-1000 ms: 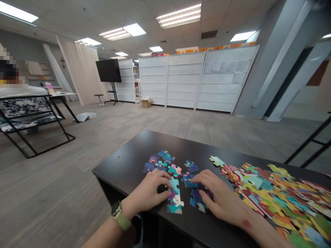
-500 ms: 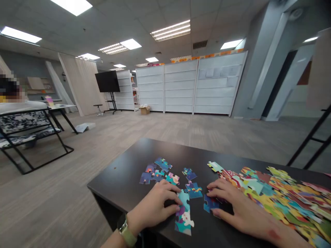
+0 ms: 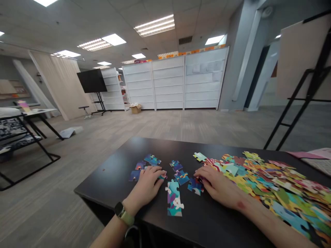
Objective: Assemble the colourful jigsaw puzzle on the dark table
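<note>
Jigsaw pieces (image 3: 171,190): probably light, stiff card, best pinched by edges; left hand (image 3: 145,186) and right hand (image 3: 217,182), fingers half-curled over pieces, hold unclear.

puzzle piece (image 3: 163,176) partly hidden by left hand (image 3: 150,184), pile (image 3: 279,186) cut off at right, chair (image 3: 15,128) at left

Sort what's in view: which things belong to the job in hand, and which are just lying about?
Seemingly in the job:
left hand, by some puzzle pieces
right hand, at a dark blue piece
teal strip between the hands
heap of mixed pieces

Apparently just about:
screen on a stand
cardboard box
round stool
</note>
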`<move>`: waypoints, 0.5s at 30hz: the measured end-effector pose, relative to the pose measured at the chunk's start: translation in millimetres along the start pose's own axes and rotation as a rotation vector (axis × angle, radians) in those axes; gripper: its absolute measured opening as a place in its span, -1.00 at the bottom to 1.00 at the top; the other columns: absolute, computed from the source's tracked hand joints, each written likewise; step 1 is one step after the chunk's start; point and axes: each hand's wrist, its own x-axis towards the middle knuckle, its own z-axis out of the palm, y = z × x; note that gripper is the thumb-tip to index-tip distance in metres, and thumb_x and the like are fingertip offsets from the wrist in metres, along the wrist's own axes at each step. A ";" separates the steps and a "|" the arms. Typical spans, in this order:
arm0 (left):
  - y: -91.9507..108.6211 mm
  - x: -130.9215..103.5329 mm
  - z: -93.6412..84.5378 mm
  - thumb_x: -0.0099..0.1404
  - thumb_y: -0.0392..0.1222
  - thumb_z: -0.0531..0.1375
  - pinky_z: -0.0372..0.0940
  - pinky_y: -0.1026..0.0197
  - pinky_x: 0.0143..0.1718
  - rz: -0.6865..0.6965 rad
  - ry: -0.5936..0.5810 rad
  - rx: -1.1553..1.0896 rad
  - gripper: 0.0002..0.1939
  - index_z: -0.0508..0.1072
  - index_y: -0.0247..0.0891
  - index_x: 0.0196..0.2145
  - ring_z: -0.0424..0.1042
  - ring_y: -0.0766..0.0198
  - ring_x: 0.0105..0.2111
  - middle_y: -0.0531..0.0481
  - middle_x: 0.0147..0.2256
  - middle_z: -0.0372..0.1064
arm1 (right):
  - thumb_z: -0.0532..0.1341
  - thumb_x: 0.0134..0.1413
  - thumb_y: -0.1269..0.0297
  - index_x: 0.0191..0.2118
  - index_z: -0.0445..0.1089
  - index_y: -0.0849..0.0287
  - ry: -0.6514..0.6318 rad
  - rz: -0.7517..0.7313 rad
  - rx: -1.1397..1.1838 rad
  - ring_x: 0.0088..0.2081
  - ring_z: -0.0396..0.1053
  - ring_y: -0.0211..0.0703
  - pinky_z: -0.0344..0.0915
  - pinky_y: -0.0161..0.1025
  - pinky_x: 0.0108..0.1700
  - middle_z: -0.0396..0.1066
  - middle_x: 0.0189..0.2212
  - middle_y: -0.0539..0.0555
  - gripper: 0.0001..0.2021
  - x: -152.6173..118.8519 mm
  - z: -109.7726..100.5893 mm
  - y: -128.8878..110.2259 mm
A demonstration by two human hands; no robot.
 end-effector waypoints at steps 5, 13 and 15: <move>-3.1 -5.1 -9.0 0.38 -0.16 0.21 0.15 -0.08 0.13 -0.039 -0.009 -0.068 -0.68 0.45 -0.05 0.08 0.30 0.00 0.07 -0.08 0.03 0.41 | 0.00 0.24 0.44 -0.09 0.46 0.15 -0.014 0.009 0.015 -0.03 0.40 0.01 0.34 0.04 0.08 0.48 -0.10 0.18 -0.70 2.0 0.6 -3.2; -12.2 -10.8 -8.4 0.31 -0.22 0.29 0.20 0.00 0.14 0.007 0.048 -0.255 -0.60 0.43 -0.09 0.09 0.33 0.04 0.06 -0.08 0.01 0.37 | 0.08 0.24 0.36 -0.09 0.48 0.13 -0.019 -0.013 0.054 -0.03 0.42 0.04 0.35 0.05 0.08 0.49 -0.09 0.18 -0.75 0.3 -1.4 -4.3; -12.0 -10.6 -8.7 0.28 -0.25 0.31 0.22 0.01 0.13 0.014 0.079 -0.283 -0.58 0.43 -0.09 0.09 0.34 0.04 0.06 -0.07 0.01 0.36 | 0.17 0.21 0.28 -0.05 0.49 0.10 -0.040 -0.025 0.070 0.01 0.41 0.06 0.33 0.04 0.12 0.47 -0.03 0.18 -0.76 -1.6 -3.1 -8.2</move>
